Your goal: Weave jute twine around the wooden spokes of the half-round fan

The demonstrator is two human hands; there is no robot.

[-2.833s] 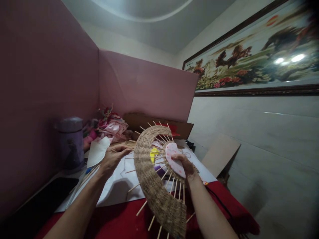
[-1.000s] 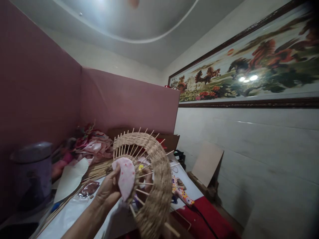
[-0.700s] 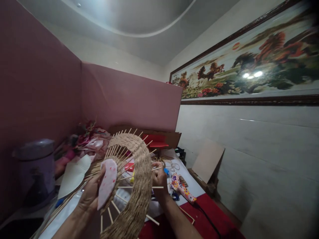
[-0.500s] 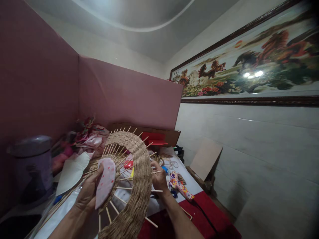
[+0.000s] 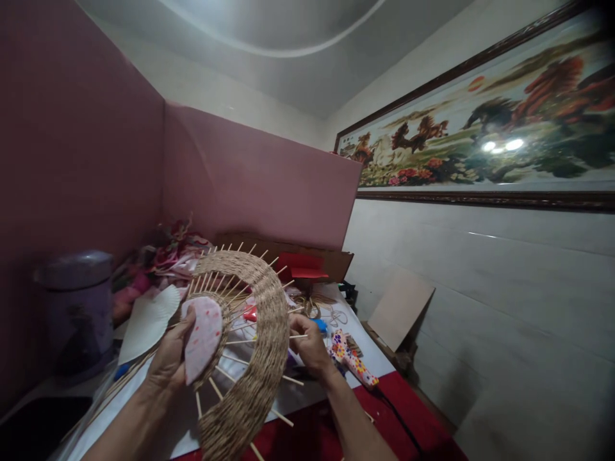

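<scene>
A half-round woven straw fan [image 5: 269,333] hangs tilted over the table, with thin wooden sticks spreading out through its broad woven band. At its inner hub sits a half-moon pad of pale pink cloth with red spots [image 5: 204,336]. My left hand [image 5: 168,358] is closed on this hub, thumb over the cloth and the other fingers hidden behind. At the band's right outer edge my right hand [image 5: 311,349] has curled fingers around a protruding stick [image 5: 298,336]. Whether a strand is also between those fingers I cannot tell.
A flowered glue gun [image 5: 353,362] with a black cord lies on the white and red tabletop [image 5: 413,410]. Pink cloth [image 5: 180,262], a white scalloped piece [image 5: 148,323] and a lilac bin [image 5: 77,320] are at left. Cardboard [image 5: 336,266] stands behind.
The fan has tipped and shifted slightly left and down in view, with both hands still on it. My right hand has moved a little down and right. The camera view has turned slightly left.
</scene>
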